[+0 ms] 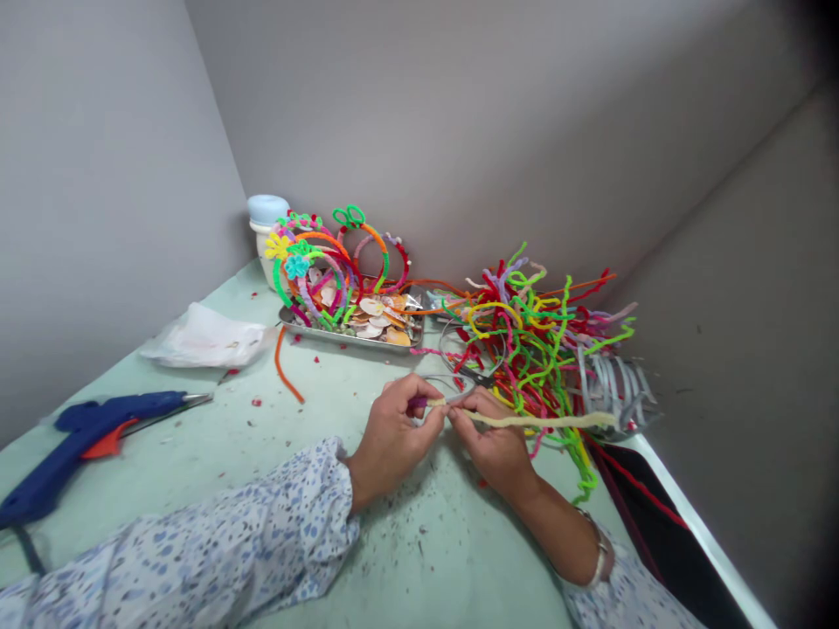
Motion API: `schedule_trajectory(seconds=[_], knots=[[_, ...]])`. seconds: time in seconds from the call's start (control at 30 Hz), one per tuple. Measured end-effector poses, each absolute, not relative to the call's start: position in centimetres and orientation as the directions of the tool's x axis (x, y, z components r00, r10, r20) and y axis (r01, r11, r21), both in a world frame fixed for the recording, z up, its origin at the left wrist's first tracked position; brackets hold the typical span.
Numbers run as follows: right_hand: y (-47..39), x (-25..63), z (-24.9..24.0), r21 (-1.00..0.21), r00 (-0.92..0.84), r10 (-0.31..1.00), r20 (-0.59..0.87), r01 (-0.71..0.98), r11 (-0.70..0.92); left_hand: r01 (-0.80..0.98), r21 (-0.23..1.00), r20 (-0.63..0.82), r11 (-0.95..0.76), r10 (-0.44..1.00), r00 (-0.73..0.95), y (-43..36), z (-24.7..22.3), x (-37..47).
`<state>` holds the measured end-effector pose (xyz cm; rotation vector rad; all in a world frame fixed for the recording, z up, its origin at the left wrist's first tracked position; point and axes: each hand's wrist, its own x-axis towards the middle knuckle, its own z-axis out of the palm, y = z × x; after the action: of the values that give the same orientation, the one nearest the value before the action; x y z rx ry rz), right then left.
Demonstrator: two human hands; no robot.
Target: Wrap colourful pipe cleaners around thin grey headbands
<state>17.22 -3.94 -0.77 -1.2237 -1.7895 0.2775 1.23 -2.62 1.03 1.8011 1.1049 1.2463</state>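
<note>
My left hand (395,430) pinches a thin headband wrapped in purple near the fingertips. From there its bare grey band (462,382) seems to curve behind my right hand. A pale yellow pipe cleaner (544,421) starts at the wrapped spot and sticks out to the right. My right hand (490,437) is closed on it with thumb and finger, tips almost touching those of my left hand. Just beyond the hands lies a dark tool (477,376), partly hidden.
A metal tray (354,336) at the back holds finished colourful headbands (328,262) and shell-like pieces. Right of it lies a heap of pipe cleaners (551,341) beside a bundle of grey bands (620,389). At left are a blue glue gun (98,428), a white plastic bag (206,336) and a lidded container (267,210).
</note>
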Motion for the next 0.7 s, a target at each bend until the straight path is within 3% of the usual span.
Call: schedule_trajectory(seconds=[0.7], knots=[[-3.82, 17.09, -1.41, -0.783, 0.033, 0.91, 0.413, 0.522, 0.337, 0.247, 0.862, 0.389, -0.442, 0.89, 0.236, -2.82, 1.06, 1.07]])
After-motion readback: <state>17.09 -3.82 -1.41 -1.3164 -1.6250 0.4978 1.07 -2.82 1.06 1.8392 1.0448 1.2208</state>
